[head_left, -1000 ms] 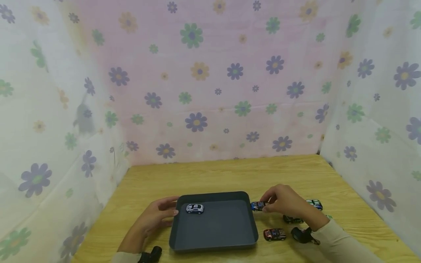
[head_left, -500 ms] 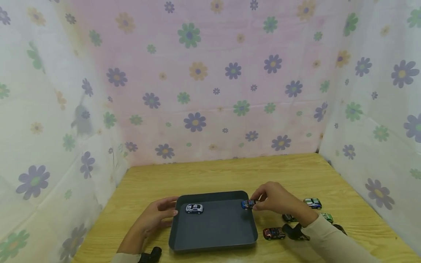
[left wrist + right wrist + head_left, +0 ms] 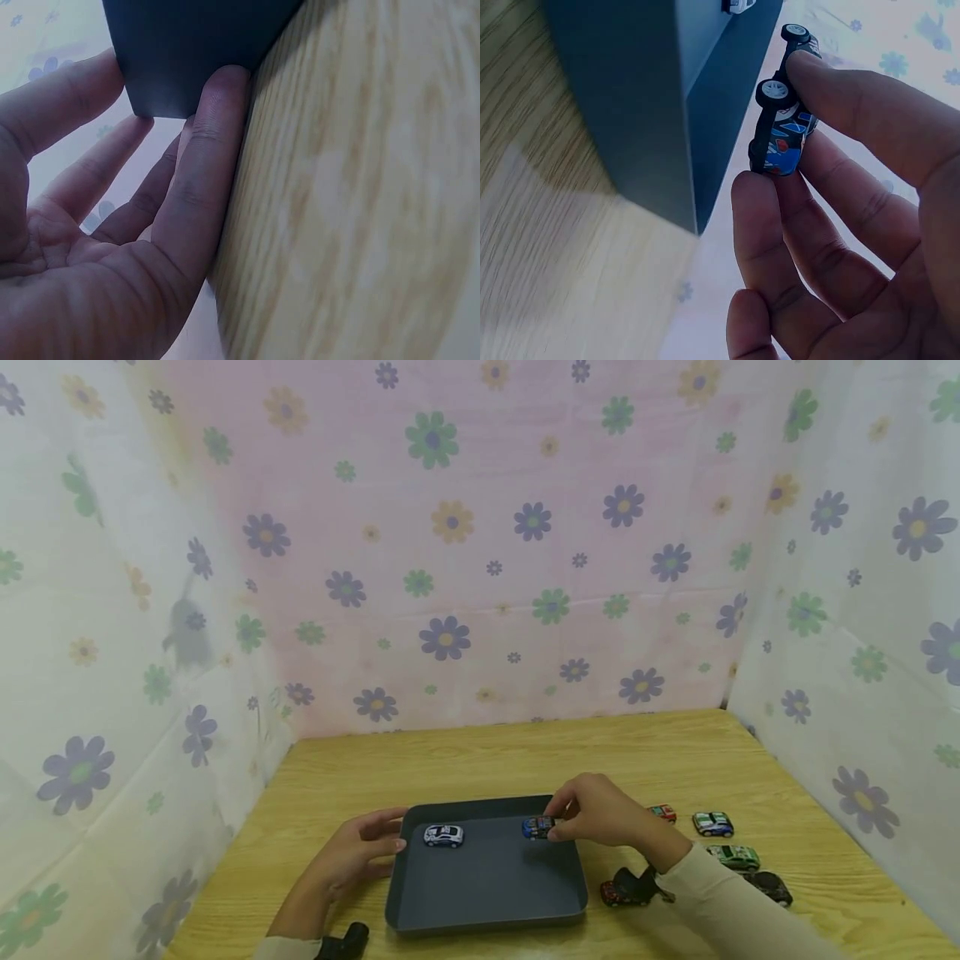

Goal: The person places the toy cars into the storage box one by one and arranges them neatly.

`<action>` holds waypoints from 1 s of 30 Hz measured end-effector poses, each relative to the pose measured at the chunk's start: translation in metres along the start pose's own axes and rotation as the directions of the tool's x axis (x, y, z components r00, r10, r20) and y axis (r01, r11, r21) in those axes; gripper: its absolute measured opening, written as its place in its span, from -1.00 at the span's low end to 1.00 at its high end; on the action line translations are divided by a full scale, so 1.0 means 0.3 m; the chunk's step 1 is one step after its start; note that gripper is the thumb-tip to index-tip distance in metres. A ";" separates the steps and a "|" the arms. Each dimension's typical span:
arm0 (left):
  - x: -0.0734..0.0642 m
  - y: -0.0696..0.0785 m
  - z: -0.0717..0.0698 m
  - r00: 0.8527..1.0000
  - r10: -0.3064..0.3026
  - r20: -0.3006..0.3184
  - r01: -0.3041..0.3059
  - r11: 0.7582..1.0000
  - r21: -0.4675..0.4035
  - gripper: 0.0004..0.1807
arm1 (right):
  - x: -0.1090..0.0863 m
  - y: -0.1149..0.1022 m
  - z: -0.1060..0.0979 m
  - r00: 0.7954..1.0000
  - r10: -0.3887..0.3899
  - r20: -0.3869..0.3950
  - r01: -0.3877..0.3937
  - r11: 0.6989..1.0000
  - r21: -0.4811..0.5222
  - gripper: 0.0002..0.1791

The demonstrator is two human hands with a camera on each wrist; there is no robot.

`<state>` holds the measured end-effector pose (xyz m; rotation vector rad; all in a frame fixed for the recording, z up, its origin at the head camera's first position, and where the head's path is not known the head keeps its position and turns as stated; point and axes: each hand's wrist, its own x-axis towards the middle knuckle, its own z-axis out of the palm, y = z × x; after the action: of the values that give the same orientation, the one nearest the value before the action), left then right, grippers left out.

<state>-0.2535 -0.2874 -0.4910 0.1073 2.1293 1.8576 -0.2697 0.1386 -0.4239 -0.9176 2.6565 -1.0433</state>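
Note:
My right hand point(image 3: 600, 814) pinches a blue and black toy car point(image 3: 536, 827) between thumb and fingertips, above the right part of the dark grey tray point(image 3: 487, 881). In the right wrist view the toy car point(image 3: 784, 142) is tilted on its side, its wheels facing the tray wall point(image 3: 630, 97). Inside the tray, at its back left, a white and black toy car point(image 3: 444, 836) stands on the bottom. My left hand point(image 3: 356, 856) rests against the tray's left side. Its fairly straight fingers point(image 3: 206, 150) touch the outer wall in the left wrist view.
Right of the tray, several toy cars are on the wooden table point(image 3: 450, 760): a red one point(image 3: 662, 813), a white and green one point(image 3: 712, 824), a green one point(image 3: 735, 857) and a black one point(image 3: 771, 887). A dark red car point(image 3: 613, 894) is partly covered by the black wrist camera point(image 3: 636, 885).
My right hand has carried the blue toy car leftward, from beside the tray's right edge to above its inside. The left hand and the tray have stayed in place.

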 end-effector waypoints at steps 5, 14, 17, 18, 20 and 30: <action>0.000 0.001 0.002 1.000 -0.001 -0.003 0.001 1.000 -0.006 -0.25 | 0.031 -0.017 0.017 1.000 -0.016 0.000 0.016 1.000 -0.021 -0.79; -0.001 0.003 0.004 1.000 -0.011 -0.018 0.011 1.000 -0.004 -0.25 | 0.088 -0.061 0.047 0.999 -0.022 0.031 0.022 1.000 0.007 -0.81; 0.001 0.004 0.004 1.000 -0.012 -0.020 0.012 1.000 -0.003 -0.26 | 0.103 -0.076 0.059 0.999 -0.017 0.038 0.016 1.000 0.014 -0.81; 0.002 0.004 0.005 1.000 -0.012 -0.019 0.012 1.000 -0.002 -0.26 | 0.108 -0.080 0.064 0.999 -0.014 0.039 0.013 1.000 0.013 -0.81; 0.003 0.004 0.006 1.000 -0.014 -0.019 0.014 1.000 -0.003 -0.26 | 0.118 -0.086 0.075 0.999 -0.013 0.043 0.012 1.000 0.016 -0.81; 0.004 -0.004 -0.002 1.000 -0.011 -0.004 0.010 1.000 -0.018 -0.27 | 0.170 -0.084 0.135 0.998 -0.012 0.060 0.011 1.000 0.014 -0.82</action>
<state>-0.2547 -0.2880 -0.4925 0.0882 2.1116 1.8720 -0.2847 0.0709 -0.4334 -0.9474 2.5949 -1.0185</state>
